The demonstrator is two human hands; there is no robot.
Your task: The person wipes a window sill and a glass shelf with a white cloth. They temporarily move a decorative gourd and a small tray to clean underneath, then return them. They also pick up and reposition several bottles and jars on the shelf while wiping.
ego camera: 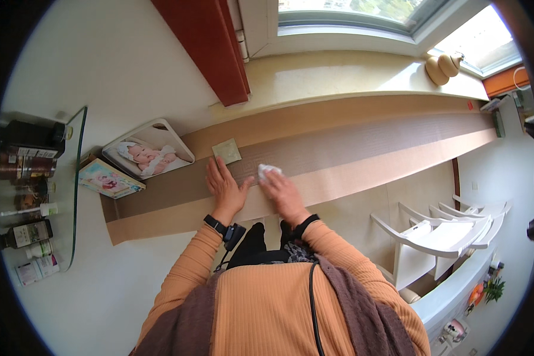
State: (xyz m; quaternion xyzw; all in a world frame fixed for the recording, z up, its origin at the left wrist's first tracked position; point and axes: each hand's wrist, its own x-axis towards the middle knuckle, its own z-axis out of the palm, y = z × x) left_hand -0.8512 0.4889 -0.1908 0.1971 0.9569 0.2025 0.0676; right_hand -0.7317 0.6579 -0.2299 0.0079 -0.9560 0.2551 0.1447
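Observation:
A long tan cover (382,158) with a darker brown middle band lies across the ledge in front of me. My right hand (285,191) presses a crumpled white wipe or tissue (269,169) onto the brown band; the hand looks slightly blurred. To its left, my left hand (226,189) rests palm down on the cover with the thumb spread and nothing held. Just beyond those fingertips lies a small square pale green packet or card (227,151), flat on the cover.
A framed baby photo (149,149) and a painted picture (111,179) stand at the left end. Bottles and boxes fill a glass shelf (76,178). Along the far side runs a window sill (320,73) with a gourd-shaped ornament (442,69). White chairs (440,236) stand at right.

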